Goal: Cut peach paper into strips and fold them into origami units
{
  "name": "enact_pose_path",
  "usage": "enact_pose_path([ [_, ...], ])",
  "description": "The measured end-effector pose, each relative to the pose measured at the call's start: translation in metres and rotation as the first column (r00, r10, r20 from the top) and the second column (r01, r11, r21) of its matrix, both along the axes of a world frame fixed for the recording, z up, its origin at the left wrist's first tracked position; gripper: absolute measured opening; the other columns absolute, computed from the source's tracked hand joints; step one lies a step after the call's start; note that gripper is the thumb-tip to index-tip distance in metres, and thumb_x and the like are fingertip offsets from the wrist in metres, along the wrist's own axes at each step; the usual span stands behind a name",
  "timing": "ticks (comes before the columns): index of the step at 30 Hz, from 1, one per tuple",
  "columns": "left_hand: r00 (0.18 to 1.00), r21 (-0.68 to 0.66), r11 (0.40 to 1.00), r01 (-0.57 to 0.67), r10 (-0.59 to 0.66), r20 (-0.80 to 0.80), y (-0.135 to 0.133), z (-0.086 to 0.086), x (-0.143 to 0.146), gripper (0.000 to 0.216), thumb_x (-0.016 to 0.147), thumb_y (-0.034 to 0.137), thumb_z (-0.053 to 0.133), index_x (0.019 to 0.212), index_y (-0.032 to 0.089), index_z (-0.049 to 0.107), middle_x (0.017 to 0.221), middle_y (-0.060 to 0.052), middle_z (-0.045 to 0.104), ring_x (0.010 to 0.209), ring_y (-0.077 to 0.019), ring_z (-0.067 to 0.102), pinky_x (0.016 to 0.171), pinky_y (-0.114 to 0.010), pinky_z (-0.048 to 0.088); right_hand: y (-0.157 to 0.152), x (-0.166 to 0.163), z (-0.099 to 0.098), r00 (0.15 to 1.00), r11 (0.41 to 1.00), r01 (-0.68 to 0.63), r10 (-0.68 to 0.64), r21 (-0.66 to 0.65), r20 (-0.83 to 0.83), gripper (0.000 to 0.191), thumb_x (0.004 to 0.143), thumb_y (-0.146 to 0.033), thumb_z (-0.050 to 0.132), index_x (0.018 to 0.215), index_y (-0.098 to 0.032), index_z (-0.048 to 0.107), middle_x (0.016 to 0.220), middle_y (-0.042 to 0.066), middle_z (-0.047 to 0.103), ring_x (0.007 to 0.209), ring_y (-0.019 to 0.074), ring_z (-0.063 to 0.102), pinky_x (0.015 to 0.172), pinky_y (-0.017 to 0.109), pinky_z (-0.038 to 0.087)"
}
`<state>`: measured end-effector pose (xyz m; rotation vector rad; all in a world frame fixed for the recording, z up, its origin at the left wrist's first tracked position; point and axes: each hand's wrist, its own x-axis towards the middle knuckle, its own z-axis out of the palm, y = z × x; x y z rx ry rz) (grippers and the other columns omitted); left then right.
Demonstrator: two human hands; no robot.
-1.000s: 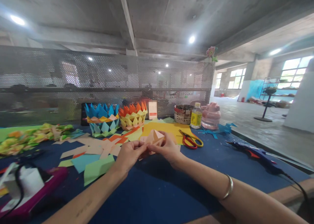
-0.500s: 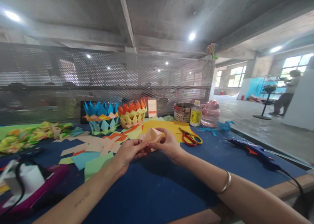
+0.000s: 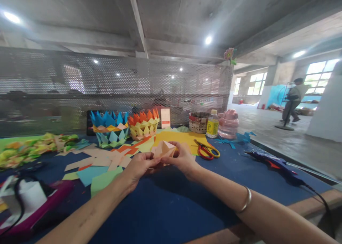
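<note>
Both of my hands pinch a small folded peach paper piece (image 3: 163, 149) just above the blue table (image 3: 165, 204). My left hand (image 3: 140, 165) grips its lower left edge with thumb and fingers closed. My right hand (image 3: 181, 158) holds its right side, fingers curled round it; a metal bangle (image 3: 245, 200) sits on that forearm. Loose cut paper sheets (image 3: 104, 162) in peach, green, teal and orange lie to the left of my hands. A yellow sheet (image 3: 184, 139) lies behind them.
A blue paper basket (image 3: 109, 128) and an orange-yellow one (image 3: 143, 124) stand at the back. Red-yellow scissors (image 3: 207, 149), a woven basket (image 3: 199, 122), a small bottle (image 3: 213, 124), a pink jug (image 3: 228, 124), a blue glue gun (image 3: 275, 164) lie right. A person (image 3: 292, 98) walks far right.
My hands have turned the peach paper piece slightly while holding it in the same spot. In the background a person has walked from right to left.
</note>
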<state>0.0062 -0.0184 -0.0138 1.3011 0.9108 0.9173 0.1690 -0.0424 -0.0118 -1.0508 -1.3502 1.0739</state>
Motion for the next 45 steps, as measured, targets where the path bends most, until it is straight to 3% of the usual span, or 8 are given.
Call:
enact_pose_path([
  [6, 0.999, -0.011, 1.0, 0.024, -0.025, -0.024, -0.002, 0.003, -0.001, 0.032, 0.06, 0.035, 0.075, 0.078, 0.011, 0.065, 0.082, -0.011, 0.071, 0.074, -0.0167, 0.066, 0.07, -0.025, 0.051, 0.0, 0.001, 0.002, 0.999, 0.999, 0.035, -0.035, -0.005, 0.029, 0.059, 0.057, -0.021, 0.073, 0.109, -0.017, 0.045, 0.071, -0.003, 0.061, 0.065, 0.0131, 0.059, 0.064, 0.027, 0.047],
  [12, 0.993, -0.07, 0.993, 0.095, -0.09, 0.073, -0.008, 0.007, 0.002, 0.029, 0.062, 0.028, 0.075, 0.085, 0.013, 0.065, 0.084, -0.008, 0.071, 0.075, -0.015, 0.067, 0.071, -0.023, 0.051, 0.001, 0.0, 0.0, 0.999, 0.999, 0.041, -0.041, -0.01, -0.016, 0.057, 0.059, -0.024, 0.072, 0.109, -0.016, 0.046, 0.074, -0.001, 0.061, 0.066, 0.0126, 0.058, 0.062, 0.025, 0.046],
  [20, 0.993, -0.09, 0.995, -0.035, 0.045, 0.111, -0.004, 0.015, -0.006, 0.011, 0.065, 0.019, 0.069, 0.072, 0.013, 0.062, 0.072, -0.008, 0.071, 0.067, -0.0156, 0.067, 0.069, -0.024, 0.053, -0.003, 0.001, 0.01, 0.977, 0.991, -0.137, 0.136, 0.005, -0.167, 0.05, 0.069, -0.033, 0.065, 0.112, -0.019, 0.043, 0.078, 0.0, 0.06, 0.069, 0.0128, 0.058, 0.064, 0.026, 0.046],
  [27, 0.997, -0.004, 0.999, -0.045, 0.045, 0.06, -0.008, 0.019, -0.003, 0.011, 0.064, 0.02, 0.069, 0.069, 0.013, 0.062, 0.07, -0.004, 0.069, 0.063, -0.0127, 0.065, 0.063, -0.022, 0.053, 0.004, 0.003, 0.004, 0.998, 0.995, -0.046, 0.041, 0.089, 0.054, 0.051, 0.067, -0.03, 0.067, 0.109, -0.019, 0.041, 0.064, -0.006, 0.054, 0.058, 0.0106, 0.054, 0.055, 0.024, 0.042],
  [34, 0.997, -0.065, 0.996, 0.067, -0.064, 0.049, -0.008, 0.013, -0.002, 0.028, 0.062, 0.027, 0.075, 0.086, 0.015, 0.067, 0.087, -0.007, 0.071, 0.077, -0.0154, 0.066, 0.066, -0.021, 0.052, 0.002, 0.0, 0.002, 0.991, 0.991, 0.013, -0.031, 0.13, 0.133, 0.048, 0.069, -0.03, 0.064, 0.109, -0.019, 0.04, 0.061, -0.007, 0.05, 0.058, 0.0112, 0.053, 0.053, 0.023, 0.04],
  [39, 1.0, -0.023, 0.999, -0.024, 0.024, -0.02, -0.004, 0.01, -0.004, 0.025, 0.059, 0.029, 0.076, 0.075, 0.013, 0.066, 0.073, -0.007, 0.071, 0.063, -0.0146, 0.066, 0.061, -0.023, 0.051, -0.005, -0.001, 0.009, 0.989, 0.978, -0.032, 0.001, 0.206, 0.149, 0.052, 0.069, -0.036, 0.065, 0.111, -0.021, 0.038, 0.081, -0.001, 0.057, 0.069, 0.0126, 0.055, 0.06, 0.025, 0.043],
  [42, 0.998, -0.005, 0.998, -0.057, 0.057, -0.028, -0.001, 0.009, -0.006, 0.024, 0.058, 0.031, 0.076, 0.07, 0.013, 0.064, 0.066, -0.004, 0.067, 0.056, -0.0123, 0.063, 0.058, -0.022, 0.05, -0.006, 0.001, 0.013, 0.988, 0.957, -0.041, -0.003, 0.286, 0.152, 0.035, 0.077, -0.037, 0.056, 0.105, -0.023, 0.042, 0.09, 0.002, 0.057, 0.074, 0.0126, 0.055, 0.061, 0.025, 0.043],
  [45, 0.999, 0.025, 0.999, -0.043, 0.043, -0.03, -0.001, 0.009, -0.006, 0.025, 0.057, 0.032, 0.076, 0.067, 0.013, 0.063, 0.063, -0.002, 0.064, 0.055, -0.0107, 0.06, 0.057, -0.022, 0.049, -0.006, 0.002, 0.015, 0.964, 0.939, -0.011, -0.081, 0.344, 0.252, 0.011, 0.079, -0.028, 0.053, 0.086, -0.02, 0.05, 0.081, 0.0, 0.057, 0.073, 0.0122, 0.054, 0.062, 0.024, 0.041],
])
